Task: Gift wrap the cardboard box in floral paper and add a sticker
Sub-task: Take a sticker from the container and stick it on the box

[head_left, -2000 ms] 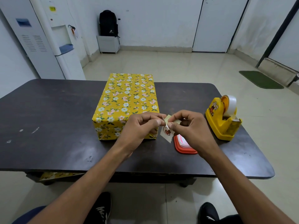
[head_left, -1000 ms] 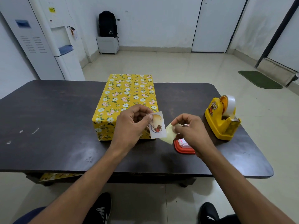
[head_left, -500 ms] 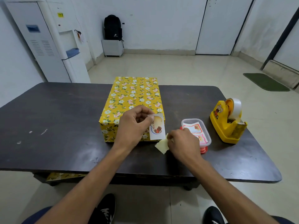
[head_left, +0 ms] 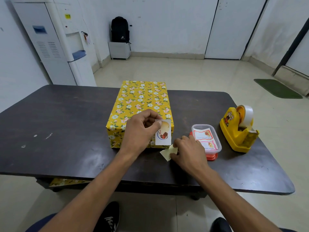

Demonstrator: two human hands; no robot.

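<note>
- The box point(head_left: 142, 101), fully covered in yellow floral paper, lies at mid-table point(head_left: 66, 123).
- The left hand point(head_left: 140, 129) pinches the sticker point(head_left: 163, 133) between thumb and curled fingers, printed face towards the camera, in front of the box's near right corner.
- The right hand point(head_left: 189, 151) is low at the table surface, its curled fingers gripping the pale backing paper point(head_left: 165, 154).
- A clear container point(head_left: 217, 138) of stickers sits just right of that hand.
- A yellow tape dispenser point(head_left: 237, 131) stands further right.
</note>
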